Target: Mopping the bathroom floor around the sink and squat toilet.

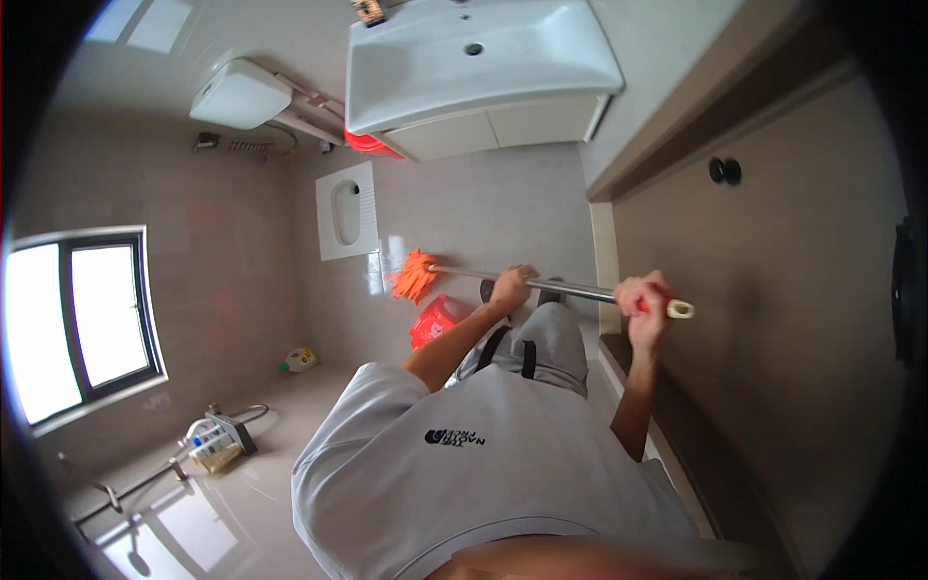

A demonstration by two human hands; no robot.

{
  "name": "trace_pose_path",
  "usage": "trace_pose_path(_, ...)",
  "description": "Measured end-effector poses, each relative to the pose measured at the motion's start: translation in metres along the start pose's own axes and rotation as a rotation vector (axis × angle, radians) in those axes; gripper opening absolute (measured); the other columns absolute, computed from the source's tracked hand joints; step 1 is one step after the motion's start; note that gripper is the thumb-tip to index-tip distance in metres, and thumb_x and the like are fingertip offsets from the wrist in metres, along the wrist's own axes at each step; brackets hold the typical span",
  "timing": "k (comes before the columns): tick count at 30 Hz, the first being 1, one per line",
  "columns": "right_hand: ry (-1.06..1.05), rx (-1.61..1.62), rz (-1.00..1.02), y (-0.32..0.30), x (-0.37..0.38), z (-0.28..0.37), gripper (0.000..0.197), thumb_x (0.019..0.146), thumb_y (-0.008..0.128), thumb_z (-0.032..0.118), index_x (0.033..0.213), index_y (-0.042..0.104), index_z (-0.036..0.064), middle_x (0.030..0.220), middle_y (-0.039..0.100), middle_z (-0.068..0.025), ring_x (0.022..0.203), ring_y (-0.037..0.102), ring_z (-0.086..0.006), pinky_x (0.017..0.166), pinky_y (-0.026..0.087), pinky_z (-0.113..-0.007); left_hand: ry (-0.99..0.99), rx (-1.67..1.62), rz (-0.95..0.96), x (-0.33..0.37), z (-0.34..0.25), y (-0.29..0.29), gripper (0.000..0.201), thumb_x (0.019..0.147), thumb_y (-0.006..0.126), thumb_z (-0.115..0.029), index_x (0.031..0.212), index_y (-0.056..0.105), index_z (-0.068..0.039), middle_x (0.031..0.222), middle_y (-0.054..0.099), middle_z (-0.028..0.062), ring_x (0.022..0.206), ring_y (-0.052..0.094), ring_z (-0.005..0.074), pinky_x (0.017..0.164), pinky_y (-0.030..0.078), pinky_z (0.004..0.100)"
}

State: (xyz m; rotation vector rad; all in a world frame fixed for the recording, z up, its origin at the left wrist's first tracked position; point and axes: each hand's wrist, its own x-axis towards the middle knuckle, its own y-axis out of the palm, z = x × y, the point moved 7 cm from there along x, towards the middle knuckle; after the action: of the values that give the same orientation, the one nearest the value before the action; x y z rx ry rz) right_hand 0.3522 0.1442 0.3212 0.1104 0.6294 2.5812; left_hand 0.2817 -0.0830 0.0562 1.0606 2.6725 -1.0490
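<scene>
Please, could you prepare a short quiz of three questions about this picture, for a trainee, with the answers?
1. True or false: the left hand grips the mop handle closer to the mop head than the right hand does.
2. Which is nearest to the mop head in the picture?
A) the window
B) the washbasin
C) the squat toilet
3. Fill in: the strands of the mop head are ____ in colour.

Key: 1. True. 2. C. 3. Orange.

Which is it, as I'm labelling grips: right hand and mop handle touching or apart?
Touching: the head view shows the right hand closed around the mop handle, near its pale cap.
</scene>
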Motion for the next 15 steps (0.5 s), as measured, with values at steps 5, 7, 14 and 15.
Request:
trace_pose_path(5,-0.258,-0.266,0.044,-0.03,-0.024,0.12,0.023,0.094,0.044,0.014,0.073,0.041,0.007,0.051,0.039,-0.0013,0.043,0.038,-0.0133,0.052,0.039,-0.034,0.07,0.02,0.276,0.026,-0.13,0.072,0.018,0.084,0.059,-0.02,0.089,0.071,-0.007,0.092,0.069,0.0176,0.091,0.064,0.0394,0.082,0.05,0.0494)
trace_pose_path(7,-0.345,-0.312,0.014,-0.024,-0.035,0.156,0.024,0.093,0.047,0.014,0.072,0.044,0.0055,0.051,0.039,-0.0009,0.044,0.039,-0.0139,0.054,0.04,-0.034,0.123,0.031,0.414,0.03,-0.163,0.099,0.02,0.085,0.059,-0.022,0.088,0.071,-0.007,0.089,0.069,0.0182,0.088,0.064,0.0397,0.079,0.05,0.0505)
trace_pose_path(14,-0.945,-0.559,-0.538,-0.012,-0.088,0.24,0.028,0.094,0.046,0.013,0.067,0.044,0.0068,0.047,0.037,-0.0003,0.042,0.039,-0.0132,0.054,0.039,-0.034,0.512,-0.143,0.523,0.025,-0.275,0.145,0.03,0.072,0.066,-0.019,0.099,0.074,-0.01,0.092,0.07,0.018,0.088,0.067,0.0368,0.078,0.052,0.0452)
trace_pose_path(15,-0.96,-0.663,-0.575,-0.011,-0.089,0.244,0.027,0.094,0.046,0.012,0.068,0.043,0.0069,0.047,0.037,-0.0005,0.042,0.039,-0.0126,0.053,0.039,-0.033,0.501,-0.135,0.522,0.025,-0.279,0.143,0.033,0.07,0.066,-0.018,0.101,0.074,-0.01,0.095,0.071,0.0173,0.092,0.067,0.0359,0.082,0.053,0.0443)
